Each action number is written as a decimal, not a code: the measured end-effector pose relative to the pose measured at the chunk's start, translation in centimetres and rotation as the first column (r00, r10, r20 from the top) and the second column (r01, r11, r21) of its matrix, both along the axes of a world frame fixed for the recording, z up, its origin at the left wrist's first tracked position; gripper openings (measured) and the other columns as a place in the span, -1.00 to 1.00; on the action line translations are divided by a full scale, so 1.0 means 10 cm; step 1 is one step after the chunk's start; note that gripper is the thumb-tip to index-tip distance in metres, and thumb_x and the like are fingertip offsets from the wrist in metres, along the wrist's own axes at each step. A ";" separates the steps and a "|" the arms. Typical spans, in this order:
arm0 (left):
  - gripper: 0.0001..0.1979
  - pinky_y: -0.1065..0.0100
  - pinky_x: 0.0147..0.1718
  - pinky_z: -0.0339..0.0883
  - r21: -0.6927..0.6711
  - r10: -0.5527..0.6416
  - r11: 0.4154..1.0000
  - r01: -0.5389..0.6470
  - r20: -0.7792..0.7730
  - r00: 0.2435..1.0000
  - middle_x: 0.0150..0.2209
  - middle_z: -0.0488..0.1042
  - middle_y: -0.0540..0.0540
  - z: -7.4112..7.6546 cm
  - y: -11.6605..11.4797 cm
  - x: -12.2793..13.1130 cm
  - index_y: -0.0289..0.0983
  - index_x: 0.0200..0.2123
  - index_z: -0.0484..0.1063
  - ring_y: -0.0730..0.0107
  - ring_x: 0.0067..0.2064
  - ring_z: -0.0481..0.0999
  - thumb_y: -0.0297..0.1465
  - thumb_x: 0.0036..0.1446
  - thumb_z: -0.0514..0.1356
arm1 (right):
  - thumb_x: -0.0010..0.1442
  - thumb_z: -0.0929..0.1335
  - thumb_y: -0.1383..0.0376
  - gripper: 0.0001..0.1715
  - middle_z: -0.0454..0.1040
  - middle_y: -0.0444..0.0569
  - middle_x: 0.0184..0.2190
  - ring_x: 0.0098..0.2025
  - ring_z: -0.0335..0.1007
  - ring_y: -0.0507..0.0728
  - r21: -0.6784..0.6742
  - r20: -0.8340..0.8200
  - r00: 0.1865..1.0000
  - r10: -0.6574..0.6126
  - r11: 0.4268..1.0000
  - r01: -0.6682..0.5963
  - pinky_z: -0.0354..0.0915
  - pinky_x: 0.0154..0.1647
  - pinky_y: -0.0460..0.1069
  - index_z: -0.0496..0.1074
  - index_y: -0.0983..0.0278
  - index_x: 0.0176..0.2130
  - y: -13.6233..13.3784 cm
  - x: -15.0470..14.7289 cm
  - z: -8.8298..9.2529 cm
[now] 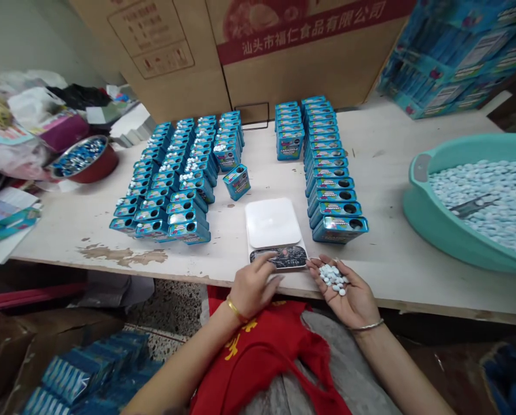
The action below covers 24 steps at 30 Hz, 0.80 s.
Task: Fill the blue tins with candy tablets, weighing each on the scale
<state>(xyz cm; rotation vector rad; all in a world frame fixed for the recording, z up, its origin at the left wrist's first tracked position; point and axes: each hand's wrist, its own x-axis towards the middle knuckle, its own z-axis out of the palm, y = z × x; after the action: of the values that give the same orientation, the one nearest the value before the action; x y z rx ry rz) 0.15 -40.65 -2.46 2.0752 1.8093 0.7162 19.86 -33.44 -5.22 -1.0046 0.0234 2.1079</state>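
Lower centre: right hand (349, 293) palm-up, fingers spread, cupping small pale round candies (333, 278); left hand (253, 286), curled and empty, touches the white digital scale (273, 222). A few blue rectangular tins (171, 184) mid-frame look filled, most show empty holes

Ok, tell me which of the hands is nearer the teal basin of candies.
Right. The right hand, palm up with candies, sits left of the teal basin; the left hand is farther left, touching the scale.
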 end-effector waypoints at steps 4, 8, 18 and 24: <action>-0.90 0.47 -0.42 0.30 0.065 0.272 0.954 -0.291 0.210 0.939 -0.27 0.39 -0.07 -0.10 -0.13 -0.26 -0.27 -0.35 0.28 0.54 -0.42 0.38 -0.36 0.18 0.08 | 0.19 0.19 0.39 -0.71 0.56 0.18 -0.27 -0.10 0.47 0.21 -0.007 0.011 1.000 -0.019 1.000 0.019 0.45 -0.17 -0.01 0.46 0.45 -0.27 0.00 -0.01 0.00; -0.83 0.48 -0.48 0.26 -0.012 0.453 0.884 -0.468 0.268 0.850 -0.33 0.39 -0.03 -0.23 -0.22 -0.36 -0.28 -0.20 0.30 0.58 -0.50 0.31 -0.33 0.16 0.10 | 0.16 0.19 0.44 -0.73 0.56 0.17 -0.31 -0.19 0.51 0.17 -0.021 0.053 0.997 -0.057 0.998 0.058 0.47 -0.23 -0.03 0.45 0.45 -0.27 -0.02 -0.01 -0.03; -0.74 0.42 -0.36 0.40 -0.151 0.434 0.897 -0.415 0.470 0.769 -0.09 0.44 -0.17 -0.39 -0.24 -0.37 -0.29 -0.03 0.23 0.54 -0.40 0.50 -0.40 0.21 0.01 | 0.07 0.22 0.50 -0.73 0.55 0.17 -0.26 -0.31 0.52 0.09 0.020 0.128 0.982 -0.141 0.990 0.140 0.48 -0.37 -0.11 0.43 0.44 -0.23 -0.12 -0.09 -0.08; -0.70 0.44 -0.40 0.39 -0.071 0.393 0.909 -0.410 0.470 0.791 -0.11 0.43 -0.16 -0.27 -0.08 -0.66 -0.30 -0.01 0.24 0.53 -0.37 0.49 -0.41 0.17 0.04 | 0.08 0.20 0.52 -0.73 0.56 0.16 -0.32 -0.35 0.53 0.09 0.004 0.171 0.976 -0.133 0.991 0.135 0.48 -0.40 -0.12 0.42 0.46 -0.24 -0.14 -0.19 -0.05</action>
<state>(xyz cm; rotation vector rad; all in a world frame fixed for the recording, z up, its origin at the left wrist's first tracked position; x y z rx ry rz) -6.43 -41.47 -5.13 1.3517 1.9487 1.2504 17.98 -34.84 -5.70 -1.1534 0.0127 1.8949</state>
